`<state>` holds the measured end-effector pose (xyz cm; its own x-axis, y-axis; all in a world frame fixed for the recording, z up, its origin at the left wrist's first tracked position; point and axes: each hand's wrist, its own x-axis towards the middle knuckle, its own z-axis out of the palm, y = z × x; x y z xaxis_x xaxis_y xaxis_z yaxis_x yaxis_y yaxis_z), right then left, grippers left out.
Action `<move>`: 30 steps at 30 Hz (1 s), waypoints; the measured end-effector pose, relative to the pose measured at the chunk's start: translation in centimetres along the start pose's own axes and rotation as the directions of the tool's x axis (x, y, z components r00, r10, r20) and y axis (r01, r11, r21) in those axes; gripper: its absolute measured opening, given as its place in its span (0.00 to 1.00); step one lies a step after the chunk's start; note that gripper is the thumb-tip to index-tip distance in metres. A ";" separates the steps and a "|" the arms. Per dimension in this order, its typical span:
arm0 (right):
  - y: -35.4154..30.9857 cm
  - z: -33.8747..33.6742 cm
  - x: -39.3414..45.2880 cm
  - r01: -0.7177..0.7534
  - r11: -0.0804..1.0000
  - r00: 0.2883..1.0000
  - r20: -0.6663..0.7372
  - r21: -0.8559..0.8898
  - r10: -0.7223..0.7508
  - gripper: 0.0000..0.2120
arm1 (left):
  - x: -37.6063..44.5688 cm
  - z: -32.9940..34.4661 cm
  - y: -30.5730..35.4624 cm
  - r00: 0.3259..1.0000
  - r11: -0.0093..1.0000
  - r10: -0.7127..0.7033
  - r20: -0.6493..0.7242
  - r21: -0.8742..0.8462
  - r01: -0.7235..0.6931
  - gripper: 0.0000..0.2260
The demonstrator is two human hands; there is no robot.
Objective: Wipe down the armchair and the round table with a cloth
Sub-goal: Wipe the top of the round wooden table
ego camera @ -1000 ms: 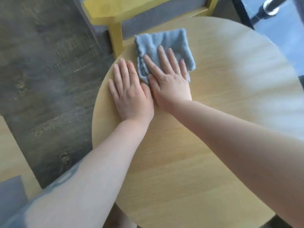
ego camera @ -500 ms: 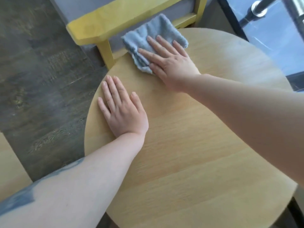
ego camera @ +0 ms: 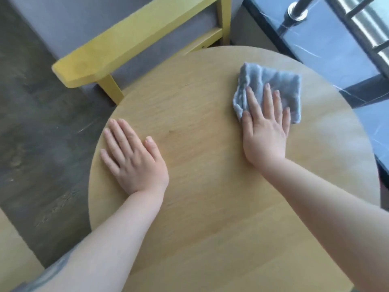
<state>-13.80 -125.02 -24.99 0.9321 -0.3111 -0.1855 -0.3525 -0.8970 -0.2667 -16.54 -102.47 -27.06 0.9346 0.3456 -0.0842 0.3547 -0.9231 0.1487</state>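
The round light-wood table (ego camera: 202, 127) fills the middle of the view. A folded grey-blue cloth (ego camera: 280, 85) lies on its far right part. My right hand (ego camera: 266, 129) presses flat on the cloth's near half with straight, spread fingers. My left hand (ego camera: 134, 159) rests flat on the bare tabletop near the left rim, fingers straight. Behind the table stands the armchair, with a yellow wooden armrest (ego camera: 117, 53) and grey upholstery (ego camera: 69, 22).
Dark wood-grain floor (ego camera: 37, 127) lies left of the table. A dark marble-like ledge (ego camera: 328, 47) with metal rail posts (ego camera: 296, 13) runs along the right, close to the table's rim. The yellow armrest leg (ego camera: 111, 91) stands just past the table's far left edge.
My right hand has slid the cloth from the table's far left edge by the armrest across to the far right part. My left hand has stayed flat near the left rim.
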 end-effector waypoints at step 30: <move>-0.6 -2.7 13.2 0.336 0.933 0.935 0.163 -0.128 -0.314 0.24 | -3.1 2.2 10.7 0.968 0.968 0.250 -0.024 0.001 -0.250 0.27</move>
<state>-1.03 -129.48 -24.71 0.9690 0.0420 -0.2434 -0.0051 -0.9818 -0.1899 -15.67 -113.74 -27.36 0.9939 0.1079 -0.0205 0.1098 -0.9804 0.1638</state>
